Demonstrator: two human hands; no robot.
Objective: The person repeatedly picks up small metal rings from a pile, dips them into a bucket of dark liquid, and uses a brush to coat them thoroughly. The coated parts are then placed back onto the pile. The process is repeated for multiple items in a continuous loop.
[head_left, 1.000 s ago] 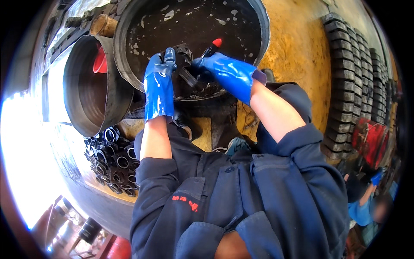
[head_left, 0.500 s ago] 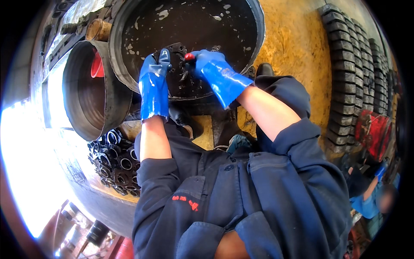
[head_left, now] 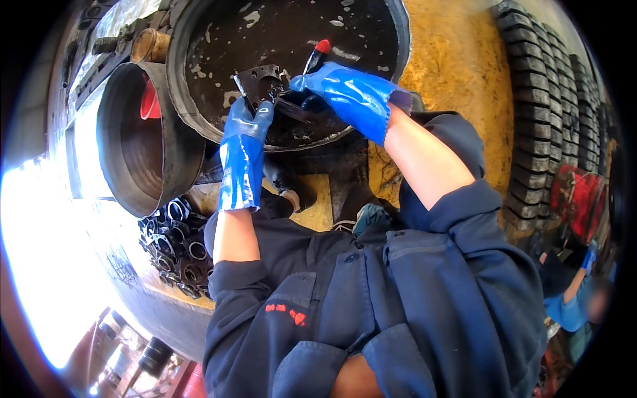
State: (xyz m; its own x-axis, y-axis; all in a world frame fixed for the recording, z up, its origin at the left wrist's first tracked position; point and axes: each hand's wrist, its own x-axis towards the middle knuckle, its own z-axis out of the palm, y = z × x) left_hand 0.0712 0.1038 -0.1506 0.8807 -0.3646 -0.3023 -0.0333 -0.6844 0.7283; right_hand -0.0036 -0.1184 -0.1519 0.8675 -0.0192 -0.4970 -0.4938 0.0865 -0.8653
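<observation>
My left hand [head_left: 244,132], in a blue rubber glove, grips a dark metal bracket [head_left: 255,81] with a large round hole, its thumb on the near edge. The bracket is tilted above the near side of a wide round tub [head_left: 402,46] of dark liquid. My right hand [head_left: 352,93], gloved alike, is closed around a black-handled tool [head_left: 317,57] with a red end. That red end points up and away from me. The tool's working end is hidden near the bracket, so I cannot tell its kind.
Left of the tub lies a tilted metal drum [head_left: 189,149] with a red plastic vessel [head_left: 150,103] inside. Below it are piled several dark ringed metal parts [head_left: 178,249]. At right stand stacks of dark ribbed blocks [head_left: 524,119], a red container [head_left: 576,199] and another person [head_left: 567,308].
My right hand has turned and moved right, bringing the red end up and away from me. The bracket now shows more of its face, and my left hand has shifted slightly nearer.
</observation>
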